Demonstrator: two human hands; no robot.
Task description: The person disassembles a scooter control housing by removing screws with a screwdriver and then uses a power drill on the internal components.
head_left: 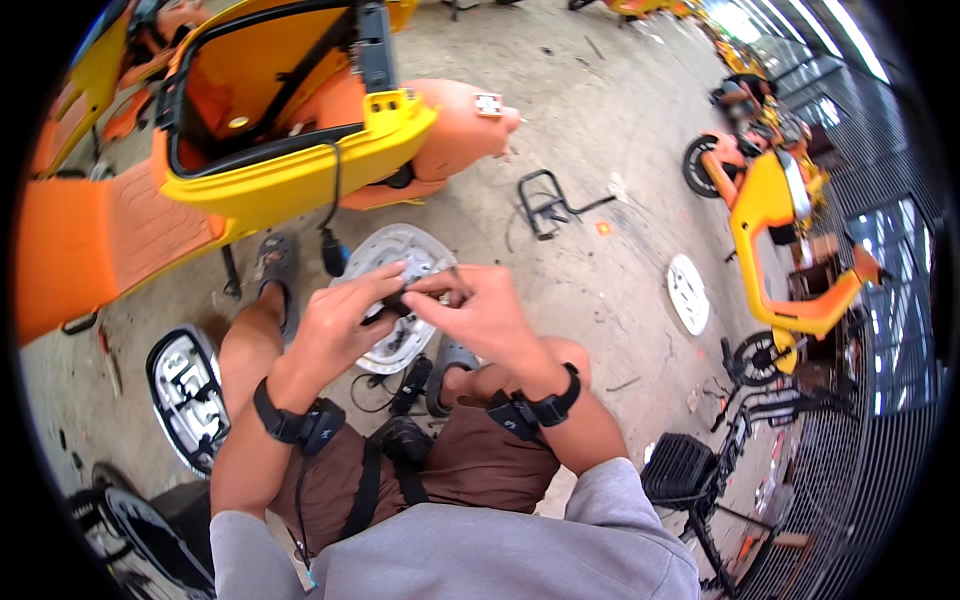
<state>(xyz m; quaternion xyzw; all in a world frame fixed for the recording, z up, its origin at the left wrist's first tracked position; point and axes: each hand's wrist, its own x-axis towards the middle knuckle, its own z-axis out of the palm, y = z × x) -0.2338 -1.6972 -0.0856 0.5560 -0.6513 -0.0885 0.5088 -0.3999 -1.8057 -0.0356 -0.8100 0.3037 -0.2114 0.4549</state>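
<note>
My left hand (pixel 340 318) and my right hand (pixel 485 312) meet in front of me, fingers pinched on a small black part (pixel 397 303). Fingers cover most of this part, so its kind cannot be made out. Beneath the hands, a white plastic cover (pixel 405 240) lies on the floor between my feet; small items on it are partly hidden. Just beyond my left hand, a black cable with a connector (pixel 332 250) hangs from the yellow and orange scooter (pixel 300 185). The scooter's yellow storage box gapes at the top.
On the floor to the left rests a white and black panel (pixel 188 395). A bent black metal frame (pixel 548 205) lies ahead, and a white oval cover (pixel 688 294) further right. Another yellow scooter (pixel 750 250) stands at right, near a black basket (pixel 680 468). Another person (pixel 742 92) is far back.
</note>
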